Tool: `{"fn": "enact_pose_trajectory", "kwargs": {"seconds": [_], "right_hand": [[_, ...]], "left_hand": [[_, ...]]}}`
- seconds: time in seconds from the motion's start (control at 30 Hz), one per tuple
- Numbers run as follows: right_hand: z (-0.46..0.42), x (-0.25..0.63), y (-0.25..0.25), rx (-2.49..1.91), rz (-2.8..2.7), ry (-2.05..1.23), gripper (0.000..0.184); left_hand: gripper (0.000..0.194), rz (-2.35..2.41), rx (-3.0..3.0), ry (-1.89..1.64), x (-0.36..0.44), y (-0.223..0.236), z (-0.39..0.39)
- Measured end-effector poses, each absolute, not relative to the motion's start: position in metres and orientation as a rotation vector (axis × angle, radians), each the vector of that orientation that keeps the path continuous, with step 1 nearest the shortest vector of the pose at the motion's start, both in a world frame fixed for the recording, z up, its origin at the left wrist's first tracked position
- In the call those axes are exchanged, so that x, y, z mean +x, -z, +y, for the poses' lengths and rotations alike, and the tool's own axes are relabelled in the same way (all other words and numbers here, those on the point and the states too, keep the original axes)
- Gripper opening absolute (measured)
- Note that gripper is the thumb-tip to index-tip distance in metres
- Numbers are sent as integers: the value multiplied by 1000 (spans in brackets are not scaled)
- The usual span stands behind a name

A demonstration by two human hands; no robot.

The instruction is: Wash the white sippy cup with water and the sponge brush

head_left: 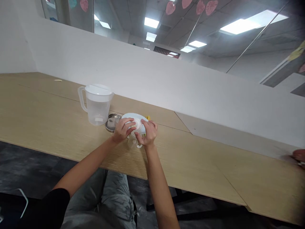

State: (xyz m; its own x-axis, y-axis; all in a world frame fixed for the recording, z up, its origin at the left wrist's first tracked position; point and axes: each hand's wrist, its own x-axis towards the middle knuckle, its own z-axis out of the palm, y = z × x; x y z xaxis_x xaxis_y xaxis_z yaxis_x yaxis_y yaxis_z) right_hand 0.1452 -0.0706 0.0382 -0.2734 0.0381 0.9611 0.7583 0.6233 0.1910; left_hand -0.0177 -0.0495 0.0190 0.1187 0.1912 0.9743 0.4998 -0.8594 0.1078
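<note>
Between the fingertips of both hands is a small white round piece [137,123]; its exact kind is too unclear to name. My left hand [123,129] pinches its left side with curled fingers, and my right hand [148,131] grips the right side. Just below them a clear cup [132,143] stands on the table, partly covered by the hands. Whether the white piece touches the cup's rim, I cannot tell. Behind the hands lies a pale blue oval dish [130,115]. A round metal tray [110,124] with a small clear item on it sits left of my left hand.
A lidded, translucent pitcher [98,109] stands to the left, its handle pointing left. Something yellow [148,117] peeks out behind my right hand. The wooden table [205,165] meets a white wall [152,82] at the back. A blurred reddish object [299,155] is at the far right.
</note>
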Motion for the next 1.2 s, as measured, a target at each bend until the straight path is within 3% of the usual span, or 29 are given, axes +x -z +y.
{"fn": "enact_pose_trajectory", "kwargs": {"seconds": [0.37, 0.57, 0.77, 0.87, 1.07, 1.2], "right_hand": [[-70, 142, -37, -478, -1643, 776, 39], [-76, 140, -40, -462, -1641, 710, 29], [-78, 142, -37, -558, -1637, 664, 41], [-78, 142, -37, -514, -1632, 628, 38], [-78, 143, -39, -454, -1608, 606, 31], [-77, 143, -39, -465, -1592, 596, 33]], "left_hand": [[17, -436, -2289, 2015, 2, -23, -72], [20, -611, -2360, 2121, 7, -27, -81], [37, -916, -2419, 2175, 11, -25, -84], [40, -988, -2442, 2237, 13, -26, -84], [35, -939, -2485, 2337, 15, -29, -85], [26, -717, -2433, 2203, 13, -31, -86]]}}
